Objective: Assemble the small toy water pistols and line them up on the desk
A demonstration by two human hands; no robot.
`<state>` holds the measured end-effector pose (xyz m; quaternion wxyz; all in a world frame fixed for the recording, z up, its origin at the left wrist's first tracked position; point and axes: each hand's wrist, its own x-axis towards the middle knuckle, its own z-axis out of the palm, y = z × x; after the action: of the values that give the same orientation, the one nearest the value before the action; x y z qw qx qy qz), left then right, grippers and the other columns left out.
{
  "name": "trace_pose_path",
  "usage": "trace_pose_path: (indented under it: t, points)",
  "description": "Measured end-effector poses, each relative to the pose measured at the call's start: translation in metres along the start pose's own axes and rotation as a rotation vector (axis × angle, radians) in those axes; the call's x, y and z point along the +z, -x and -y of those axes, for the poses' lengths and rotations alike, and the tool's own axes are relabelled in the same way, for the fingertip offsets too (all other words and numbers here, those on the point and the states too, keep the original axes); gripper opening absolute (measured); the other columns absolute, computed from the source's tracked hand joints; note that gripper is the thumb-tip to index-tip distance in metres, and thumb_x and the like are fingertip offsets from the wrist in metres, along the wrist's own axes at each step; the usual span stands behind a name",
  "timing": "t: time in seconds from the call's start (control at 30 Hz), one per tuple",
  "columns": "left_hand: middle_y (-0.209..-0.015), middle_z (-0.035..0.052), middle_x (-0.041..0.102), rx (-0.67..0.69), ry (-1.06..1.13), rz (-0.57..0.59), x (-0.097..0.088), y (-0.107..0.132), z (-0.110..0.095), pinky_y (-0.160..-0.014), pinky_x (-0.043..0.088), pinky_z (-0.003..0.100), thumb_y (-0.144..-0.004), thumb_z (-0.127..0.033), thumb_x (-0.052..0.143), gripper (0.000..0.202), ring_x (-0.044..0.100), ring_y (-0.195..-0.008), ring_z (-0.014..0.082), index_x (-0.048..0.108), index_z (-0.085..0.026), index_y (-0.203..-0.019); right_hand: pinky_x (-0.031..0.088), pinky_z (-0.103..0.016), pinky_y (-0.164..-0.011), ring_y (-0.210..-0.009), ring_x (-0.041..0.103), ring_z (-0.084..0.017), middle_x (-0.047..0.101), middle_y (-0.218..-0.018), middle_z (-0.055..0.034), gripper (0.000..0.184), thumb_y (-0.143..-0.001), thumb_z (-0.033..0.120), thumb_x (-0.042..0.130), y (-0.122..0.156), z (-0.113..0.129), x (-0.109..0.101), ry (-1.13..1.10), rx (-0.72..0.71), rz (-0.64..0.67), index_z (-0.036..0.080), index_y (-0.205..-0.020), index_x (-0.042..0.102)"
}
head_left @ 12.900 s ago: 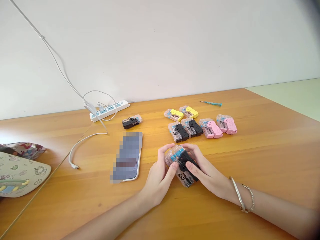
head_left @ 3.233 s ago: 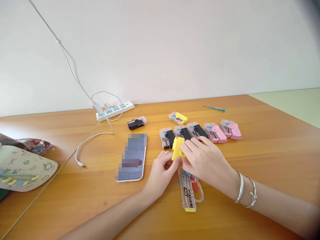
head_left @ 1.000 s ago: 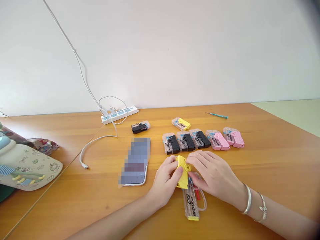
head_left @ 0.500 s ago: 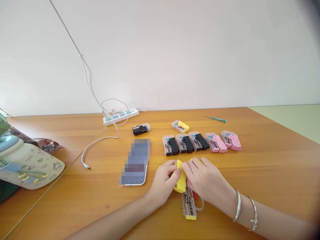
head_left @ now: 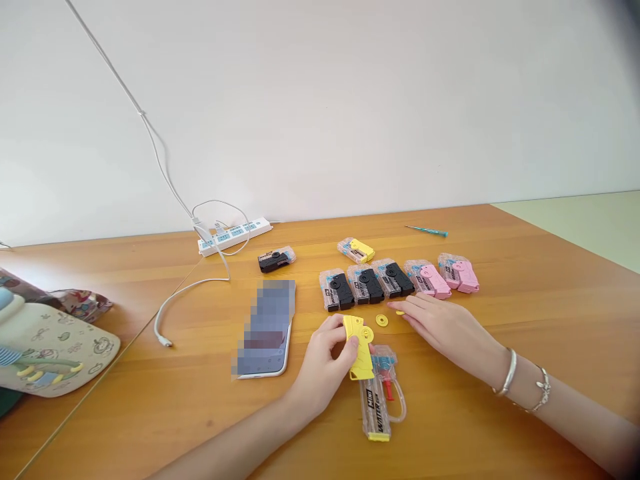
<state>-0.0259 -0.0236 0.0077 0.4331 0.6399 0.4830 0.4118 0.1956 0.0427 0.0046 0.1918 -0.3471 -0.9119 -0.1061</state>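
Above the clear water gun (head_left: 375, 407), left hand (head_left: 320, 357) grips yellow casing (head_left: 358, 347) (right hand (head_left: 445, 327) apart).

Wooden bench (head_left: 525, 300) covered in little toys
Clear-packed mini water guns (head_left: 395, 280) lined up, plus a phone (head_left: 265, 330), power strip (head_left: 235, 237), small screwdriver (head_left: 426, 231).

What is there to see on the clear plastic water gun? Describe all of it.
The clear plastic mini water gun lies on the wooden table, its long body printed "Mini Water" in black, a yellow cap at the near end. A clear loop curves out rightward beside a red piece and blue inner parts. Its far end lies under the yellow casing in the left hand; contact is unclear.
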Motion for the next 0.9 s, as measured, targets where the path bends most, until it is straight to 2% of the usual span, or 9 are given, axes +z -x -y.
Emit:
trace_pose_path:
  t: [0.2, 0.43, 0.63, 0.77, 0.9]
  points:
    - [-0.087, 0.0086, 0.055, 0.002, -0.078, 0.009, 0.0, 0.0, 0.001, -0.071, 0.048, 0.031, -0.088, -0.03, 0.041, 0.037, 0.056, -0.087, 0.0235, 0.07, -0.016, -0.072, 0.05, -0.032, -0.066, -0.083, 0.06, -0.02, 0.064, -0.087, -0.0054, 0.026, -0.093, 0.021, 0.042, 0.003, 0.001, 0.001, -0.015, -0.012, 0.08, 0.017, -0.109, 0.062]
    - [-0.09, 0.008, 0.055, 0.014, -0.077, 0.025, 0.0, 0.0, 0.002, -0.072, 0.048, 0.03, -0.089, -0.028, 0.041, 0.033, 0.055, -0.086, 0.0216, 0.069, -0.016, -0.074, 0.05, -0.032, -0.068, -0.087, 0.059, -0.02, 0.063, -0.092, -0.0048, 0.021, -0.09, 0.024, 0.05, 0.001, 0.004, -0.001, -0.122, 0.049, 0.124, 0.021, -0.107, 0.061]
    - [-0.091, 0.0079, 0.056, 0.028, -0.087, 0.027, 0.001, 0.001, 0.002, -0.073, 0.048, 0.03, -0.09, -0.027, 0.04, 0.034, 0.055, -0.087, 0.0212, 0.069, -0.016, -0.075, 0.05, -0.037, -0.079, -0.096, 0.056, -0.021, 0.061, -0.101, -0.0072, 0.02, -0.091, 0.023, 0.049, -0.003, 0.013, 0.011, -0.21, 0.06, 0.039, 0.02, -0.107, 0.06]
    - [-0.092, 0.0077, 0.056, 0.032, -0.093, 0.038, 0.001, 0.002, 0.002, -0.075, 0.048, 0.029, -0.09, -0.025, 0.041, 0.033, 0.056, -0.09, 0.0216, 0.071, -0.017, -0.078, 0.051, -0.034, -0.072, -0.086, 0.057, -0.02, 0.063, -0.09, -0.0052, 0.007, -0.089, 0.021, 0.052, -0.004, 0.015, 0.014, -0.278, 0.09, 0.001, 0.019, -0.09, 0.058]
    - [-0.094, 0.0075, 0.058, 0.035, -0.101, 0.053, 0.001, 0.001, 0.001, -0.078, 0.048, 0.03, -0.089, -0.024, 0.043, 0.033, 0.056, -0.093, 0.0224, 0.073, -0.02, -0.076, 0.049, -0.03, -0.064, -0.075, 0.057, -0.017, 0.062, -0.078, -0.0018, 0.009, -0.086, 0.014, 0.051, -0.004, 0.022, 0.005, -0.454, 0.17, -0.078, 0.021, -0.081, 0.054]
